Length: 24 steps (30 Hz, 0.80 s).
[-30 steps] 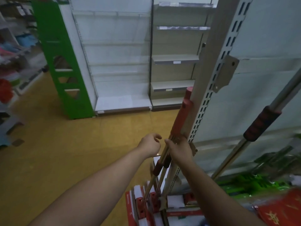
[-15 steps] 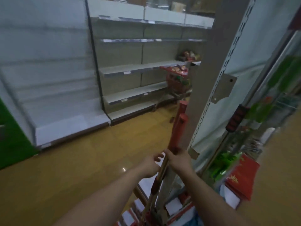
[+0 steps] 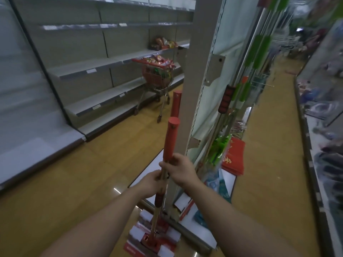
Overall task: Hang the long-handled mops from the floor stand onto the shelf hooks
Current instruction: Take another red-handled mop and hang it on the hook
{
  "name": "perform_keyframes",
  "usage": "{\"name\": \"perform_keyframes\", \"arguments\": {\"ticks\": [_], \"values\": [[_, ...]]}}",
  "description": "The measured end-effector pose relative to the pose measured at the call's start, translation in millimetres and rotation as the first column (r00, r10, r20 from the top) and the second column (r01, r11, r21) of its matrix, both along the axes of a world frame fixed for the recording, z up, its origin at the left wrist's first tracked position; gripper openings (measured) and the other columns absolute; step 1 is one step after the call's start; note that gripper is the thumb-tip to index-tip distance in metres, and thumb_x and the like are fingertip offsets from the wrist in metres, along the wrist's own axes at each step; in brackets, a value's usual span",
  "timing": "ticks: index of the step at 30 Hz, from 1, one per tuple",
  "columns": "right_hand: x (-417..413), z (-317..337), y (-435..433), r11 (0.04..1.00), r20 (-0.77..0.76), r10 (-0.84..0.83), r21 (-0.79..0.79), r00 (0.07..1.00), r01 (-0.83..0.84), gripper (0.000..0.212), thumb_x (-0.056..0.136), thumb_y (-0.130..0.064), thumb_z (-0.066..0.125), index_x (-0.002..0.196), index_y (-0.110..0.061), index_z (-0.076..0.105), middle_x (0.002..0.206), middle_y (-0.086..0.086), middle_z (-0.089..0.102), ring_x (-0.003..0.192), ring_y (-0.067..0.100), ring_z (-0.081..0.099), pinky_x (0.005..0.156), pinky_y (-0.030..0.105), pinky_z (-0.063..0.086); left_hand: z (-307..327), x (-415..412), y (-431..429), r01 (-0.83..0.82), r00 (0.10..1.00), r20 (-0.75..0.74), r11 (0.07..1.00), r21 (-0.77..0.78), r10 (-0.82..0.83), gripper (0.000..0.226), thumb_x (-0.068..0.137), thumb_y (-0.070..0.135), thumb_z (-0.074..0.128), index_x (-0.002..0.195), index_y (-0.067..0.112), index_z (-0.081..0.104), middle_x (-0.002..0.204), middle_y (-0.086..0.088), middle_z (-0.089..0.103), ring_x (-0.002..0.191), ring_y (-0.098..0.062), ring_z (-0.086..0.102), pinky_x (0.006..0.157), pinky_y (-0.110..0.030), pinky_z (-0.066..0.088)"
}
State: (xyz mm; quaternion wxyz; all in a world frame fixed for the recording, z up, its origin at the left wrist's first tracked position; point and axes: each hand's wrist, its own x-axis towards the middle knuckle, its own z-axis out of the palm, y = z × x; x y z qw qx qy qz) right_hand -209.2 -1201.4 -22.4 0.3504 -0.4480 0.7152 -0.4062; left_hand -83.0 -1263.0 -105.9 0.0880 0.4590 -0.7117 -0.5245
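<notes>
Only two arms are showing, both cropping off at the bottom edge. The left forearm (image 3: 104,217) and right forearm (image 3: 232,214) are showing bare along their whole visible length. The left hand (image 3: 151,182) and right hand (image 3: 181,169) are going bare too. Finer detail on the fingers is blurring out, can't tell.

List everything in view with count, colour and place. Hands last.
red-handled mops: two, red grips, upright at centre
mop heads: count unclear, red and white, on the floor at bottom centre
shelf upright: one, grey, just right of the mops
hung mops: several, green grips, on the right shelf face
shopping cart: one, red, loaded, in the aisle behind
wall shelves: several tiers, grey, left
left hand: grips a mop pole
right hand: grips just above it
</notes>
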Motion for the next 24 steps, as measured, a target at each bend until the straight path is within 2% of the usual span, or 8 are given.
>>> {"name": "perform_keyframes", "arguments": {"ticks": [5, 8, 10, 13, 16, 18, 21, 24], "values": [[5, 2, 16, 0.999, 0.012, 0.003, -0.04, 1.0, -0.003, 0.012, 0.09, -0.025, 0.078, 0.091, -0.015, 0.072, 0.091, 0.006, 0.076, 0.089, 0.024, 0.073, 0.085, 0.043, 0.059, -9, 10, 7, 0.018, 1.0, 0.01, 1.0, -0.012, -0.018, 0.019, 0.098, 0.049, 0.059, 0.084, 0.037, 0.063, 0.062, 0.024, 0.06, 0.054, 0.004, 0.051, 0.064, -0.025, 0.041], [3, 1, 26, 0.997, 0.026, 0.027, -0.07, 0.999, -0.025, 0.009, 0.089, -0.025, 0.079, 0.087, -0.019, 0.072, 0.084, 0.0, 0.073, 0.078, 0.012, 0.07, 0.074, 0.029, 0.056, -1, 13, 14, 0.037, 0.999, 0.025, 0.999, -0.039, -0.036, 0.024, 0.097, 0.049, 0.06, 0.074, 0.053, 0.062, 0.069, 0.029, 0.065, 0.059, 0.009, 0.057, 0.066, -0.024, 0.042], [1, 3, 32, 0.996, 0.044, 0.025, -0.091, 0.999, -0.021, 0.009, 0.089, -0.024, 0.079, 0.087, -0.018, 0.073, 0.082, 0.001, 0.074, 0.073, 0.006, 0.067, 0.071, 0.022, 0.054, 5, 13, 19, 0.044, 0.999, 0.022, 0.997, -0.061, -0.043, 0.025, 0.097, 0.048, 0.06, 0.072, 0.054, 0.062, 0.069, 0.029, 0.065, 0.057, 0.009, 0.057, 0.063, -0.025, 0.04], [-3, 14, 37, 0.99, 0.083, 0.014, -0.138, 0.996, -0.002, 0.011, 0.089, -0.019, 0.079, 0.092, -0.009, 0.076, 0.089, 0.012, 0.077, 0.079, 0.015, 0.073, 0.077, 0.032, 0.059, 15, 12, 24, 0.044, 0.999, -0.028, 0.996, -0.079, -0.046, 0.017, 0.096, 0.046, 0.063, 0.08, 0.048, 0.067, 0.075, 0.027, 0.07, 0.067, 0.008, 0.063, 0.069, -0.028, 0.047], [-10, 30, 41, 0.987, 0.056, 0.015, -0.162, 0.998, -0.006, 0.015, 0.091, -0.02, 0.078, 0.098, -0.007, 0.077, 0.094, 0.016, 0.078, 0.091, 0.027, 0.075, 0.087, 0.044, 0.061, 28, 9, 25, 0.051, 0.995, -0.086, 0.995, -0.091, -0.059, 0.009, 0.094, 0.047, 0.065, 0.09, 0.043, 0.072, 0.093, 0.019, 0.076, 0.095, -0.005, 0.07, 0.091, -0.036, 0.055], [-15, 42, 44, 0.981, 0.057, 0.021, -0.194, 0.998, -0.009, 0.015, 0.092, -0.021, 0.077, 0.099, -0.007, 0.077, 0.095, 0.017, 0.078, 0.093, 0.03, 0.075, 0.089, 0.047, 0.06, 41, 5, 28, 0.062, 0.99, -0.121, 0.991, -0.115, -0.076, 0.018, 0.09, 0.057, 0.064, 0.091, 0.042, 0.073, 0.095, 0.011, 0.076, 0.094, -0.014, 0.07, 0.089, -0.037, 0.054], [-24, 59, 50, 0.972, 0.04, 0.005, -0.237, 0.999, 0.004, 0.012, 0.092, -0.024, 0.078, 0.096, -0.013, 0.078, 0.085, 0.004, 0.077, 0.081, 0.015, 0.072, 0.082, 0.039, 0.059, 59, 0, 33, 0.077, 0.968, -0.229, 0.99, -0.121, -0.104, 0.038, 0.081, 0.066, 0.061, 0.095, 0.034, 0.074, 0.088, 0.0, 0.072, 0.083, -0.014, 0.065, 0.081, -0.036, 0.05], [-30, 76, 58, 0.962, 0.056, 0.023, -0.274, 0.998, -0.007, 0.006, 0.093, -0.024, 0.077, 0.094, -0.018, 0.078, 0.08, -0.007, 0.073, 0.077, 0.006, 0.069, 0.077, 0.031, 0.057, 75, -5, 38, 0.104, 0.948, -0.287, 0.986, -0.134, -0.139, 0.046, 0.082, 0.063, 0.061, 0.102, 0.024, 0.074, 0.104, -0.016, 0.072, 0.089, -0.022, 0.067, 0.085, -0.042, 0.053]]}}
